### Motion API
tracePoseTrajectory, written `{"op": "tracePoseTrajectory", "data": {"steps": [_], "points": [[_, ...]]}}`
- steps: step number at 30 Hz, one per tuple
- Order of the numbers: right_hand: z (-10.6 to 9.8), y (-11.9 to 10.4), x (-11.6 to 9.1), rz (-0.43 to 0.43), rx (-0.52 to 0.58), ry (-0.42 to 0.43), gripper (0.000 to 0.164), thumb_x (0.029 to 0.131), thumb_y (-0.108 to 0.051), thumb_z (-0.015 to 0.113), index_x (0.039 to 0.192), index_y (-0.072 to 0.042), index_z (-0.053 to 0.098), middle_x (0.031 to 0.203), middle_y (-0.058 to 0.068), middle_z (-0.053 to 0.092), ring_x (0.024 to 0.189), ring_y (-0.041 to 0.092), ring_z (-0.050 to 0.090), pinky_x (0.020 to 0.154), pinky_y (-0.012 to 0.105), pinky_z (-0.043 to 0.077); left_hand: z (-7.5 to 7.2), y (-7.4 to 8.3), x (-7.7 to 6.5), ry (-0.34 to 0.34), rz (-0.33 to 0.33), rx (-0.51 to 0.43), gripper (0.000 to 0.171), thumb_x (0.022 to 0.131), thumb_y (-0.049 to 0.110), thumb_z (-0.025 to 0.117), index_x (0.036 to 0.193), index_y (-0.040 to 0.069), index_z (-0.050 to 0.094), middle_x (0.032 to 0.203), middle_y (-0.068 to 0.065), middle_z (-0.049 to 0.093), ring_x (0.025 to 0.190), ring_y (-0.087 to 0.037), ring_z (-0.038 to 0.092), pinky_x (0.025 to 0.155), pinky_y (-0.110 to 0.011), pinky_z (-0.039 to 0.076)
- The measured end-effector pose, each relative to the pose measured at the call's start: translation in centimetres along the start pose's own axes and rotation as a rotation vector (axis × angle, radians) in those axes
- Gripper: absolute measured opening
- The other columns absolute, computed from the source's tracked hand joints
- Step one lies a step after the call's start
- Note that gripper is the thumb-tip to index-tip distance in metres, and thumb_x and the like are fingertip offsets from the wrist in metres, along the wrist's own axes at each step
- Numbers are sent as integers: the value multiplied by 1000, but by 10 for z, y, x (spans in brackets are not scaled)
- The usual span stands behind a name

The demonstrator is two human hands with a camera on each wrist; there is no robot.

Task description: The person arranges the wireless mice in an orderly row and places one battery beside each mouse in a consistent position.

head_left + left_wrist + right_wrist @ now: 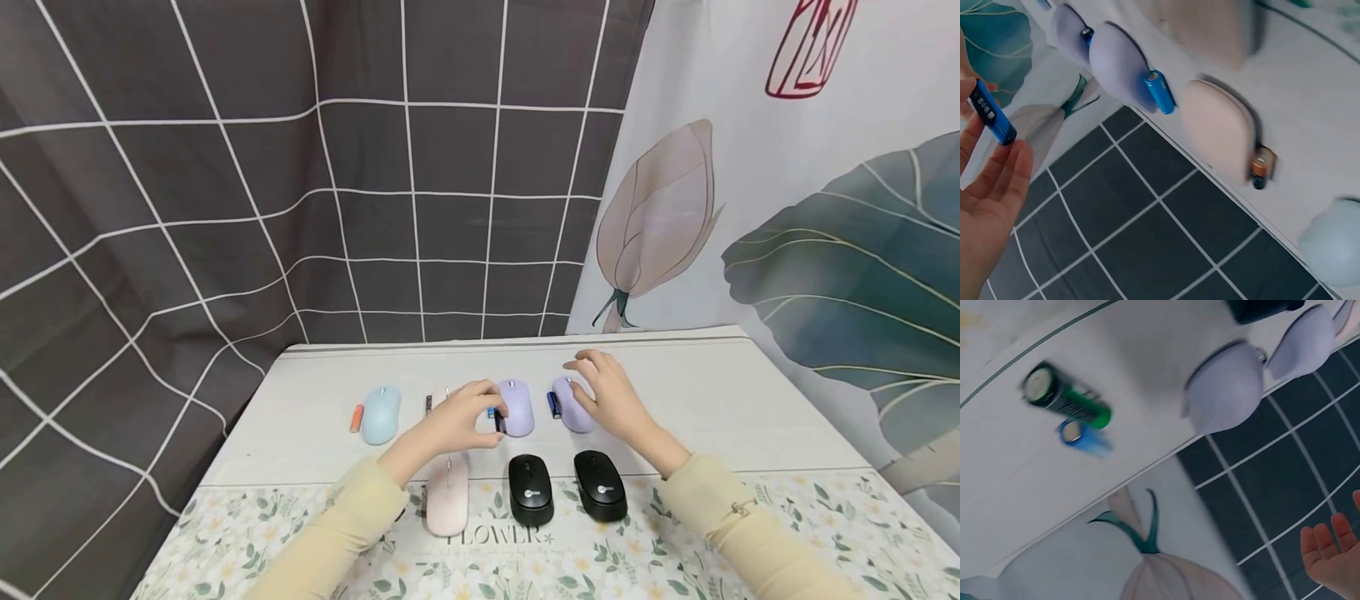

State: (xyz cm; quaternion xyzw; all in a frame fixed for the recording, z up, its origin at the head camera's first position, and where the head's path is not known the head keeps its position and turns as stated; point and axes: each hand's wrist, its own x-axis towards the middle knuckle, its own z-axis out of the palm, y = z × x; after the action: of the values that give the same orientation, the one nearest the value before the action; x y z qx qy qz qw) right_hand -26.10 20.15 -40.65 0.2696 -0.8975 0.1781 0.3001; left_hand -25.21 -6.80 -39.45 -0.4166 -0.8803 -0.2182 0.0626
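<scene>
My left hand [459,418] pinches a blue-and-black battery [992,114] between thumb and fingertips, beside the left purple mouse [517,408]. Another blue battery [1160,92] lies against that mouse. My right hand [611,396] holds nothing; its fingers are loosely bent, close by the right purple mouse [572,407]. A dark blue battery [554,405] lies along this mouse's left side. In the right wrist view, a green battery [1069,397] and a smaller blue battery [1085,437] show on the table; the head view does not reveal them.
A light blue mouse [381,415] has an orange battery [357,418] beside it. A pale pink mouse [1219,128], with a copper-topped battery [1261,167], is mostly hidden behind my left hand in the head view. Nearer stand another pink mouse [447,504] and two black mice [531,492].
</scene>
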Motion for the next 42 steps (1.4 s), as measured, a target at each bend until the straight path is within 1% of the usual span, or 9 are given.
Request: {"op": "tracePoseTrajectory", "data": {"steps": [4, 8, 14, 16, 20, 24, 27, 34, 42], "points": [[1, -20, 0, -20, -39, -13, 23, 82, -6, 68, 104, -3, 63, 110, 20, 58, 100, 37, 55, 85, 53, 47, -4, -3, -13, 19, -22, 35, 22, 77, 23, 74, 97, 14, 67, 107, 0, 60, 107, -19, 53, 94, -38, 48], [4, -41, 0, -27, -57, -25, 21, 83, -7, 67, 103, -5, 65, 111, 19, 58, 101, 36, 56, 85, 53, 48, -9, -4, -25, 2, -49, 52, 22, 78, 22, 73, 97, 13, 67, 106, 0, 60, 105, -19, 53, 97, -40, 47], [10, -79, -1, -22, -15, -79, 24, 82, -11, 69, 105, -7, 64, 111, 16, 59, 101, 34, 56, 88, 51, 48, -11, -8, -44, -14, -59, 99, 22, 77, 22, 73, 96, 13, 66, 104, -1, 60, 101, -20, 56, 94, -39, 49], [13, -91, -1, -26, -2, -108, 25, 82, -13, 70, 105, -8, 64, 112, 15, 59, 101, 32, 56, 87, 49, 49, -13, -9, -51, -17, -71, 94, 23, 76, 22, 73, 96, 12, 67, 103, -1, 60, 98, -19, 56, 89, -36, 51], [22, -109, -3, -67, -17, -194, 28, 83, -18, 70, 109, -10, 62, 114, 13, 58, 102, 29, 56, 85, 43, 50, -15, -15, -63, -13, -88, 83, 23, 75, 19, 74, 95, 11, 67, 99, 0, 58, 92, -16, 56, 82, -31, 52], [30, -122, -6, -110, -33, -289, 30, 85, -22, 68, 112, -11, 61, 118, 12, 57, 104, 26, 56, 83, 40, 50, -13, -21, -72, -8, -89, 84, 22, 75, 18, 74, 95, 11, 67, 97, 1, 58, 92, -17, 56, 81, -33, 52], [35, -133, -7, -102, -11, -369, 32, 86, -25, 67, 115, -11, 61, 118, 10, 57, 104, 25, 56, 84, 39, 51, -11, -25, -79, -24, -111, 91, 22, 75, 20, 75, 94, 12, 67, 99, 1, 59, 95, -18, 58, 84, -35, 53], [55, -158, -7, -80, 33, -592, 41, 85, -33, 67, 120, -12, 60, 113, 6, 61, 95, 19, 60, 75, 27, 54, -9, -32, -94, -68, -151, 97, 26, 71, 18, 77, 93, 12, 66, 103, -3, 65, 98, -21, 63, 88, -38, 54], [67, -174, -8, 4, -19, -789, 71, 77, -48, 72, 132, -8, 51, 125, 16, 57, 111, 28, 58, 81, 35, 56, -4, -30, -104, -131, -230, 70, 35, 68, 11, 78, 101, 5, 67, 103, -6, 67, 97, -23, 65, 86, -39, 55]]}}
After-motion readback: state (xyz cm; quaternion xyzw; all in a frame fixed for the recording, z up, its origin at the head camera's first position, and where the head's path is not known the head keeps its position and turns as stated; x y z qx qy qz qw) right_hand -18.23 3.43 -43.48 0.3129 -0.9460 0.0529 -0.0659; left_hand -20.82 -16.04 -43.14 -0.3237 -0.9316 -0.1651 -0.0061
